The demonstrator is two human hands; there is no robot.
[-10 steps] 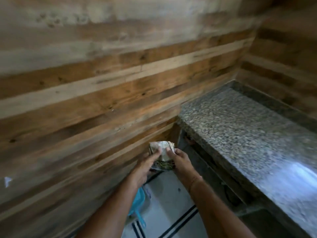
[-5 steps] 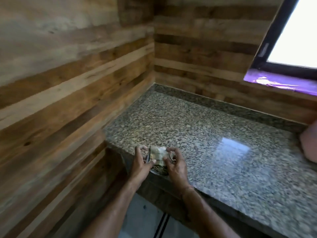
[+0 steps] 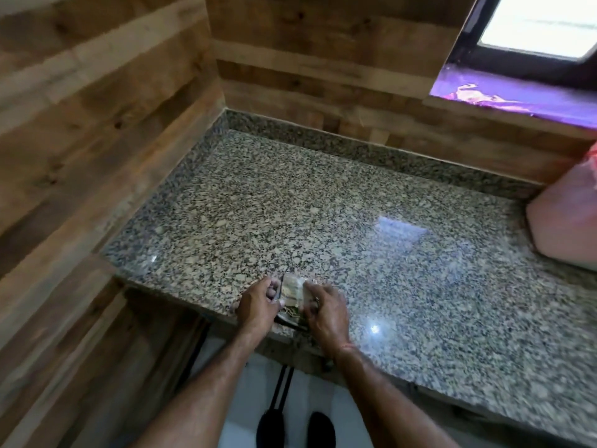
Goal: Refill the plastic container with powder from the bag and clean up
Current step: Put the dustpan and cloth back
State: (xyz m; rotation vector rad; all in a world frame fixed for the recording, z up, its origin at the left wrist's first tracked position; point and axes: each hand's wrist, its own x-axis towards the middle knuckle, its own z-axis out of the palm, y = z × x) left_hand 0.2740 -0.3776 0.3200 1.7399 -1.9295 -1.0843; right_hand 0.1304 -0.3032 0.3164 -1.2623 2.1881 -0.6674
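A small folded bag (image 3: 291,294), pale with a greenish printed lower part, is held between both hands over the front edge of the granite counter (image 3: 323,205). My left hand (image 3: 258,305) grips its left side and my right hand (image 3: 326,313) grips its right side, fingers curled over the top. The bag's contents are hidden. A pink, translucent plastic container (image 3: 565,227) stands at the counter's far right edge, partly cut off by the frame.
Wood-plank walls (image 3: 97,124) close off the counter on the left and behind. A window (image 3: 536,27) with a purple sill (image 3: 517,95) sits at the upper right. Below the counter lie a white floor with black stripes and my dark shoes (image 3: 294,430).
The view swung from the left wall and floor up to the counter. Both hands carried the small bag from below the counter's end up over its front edge.
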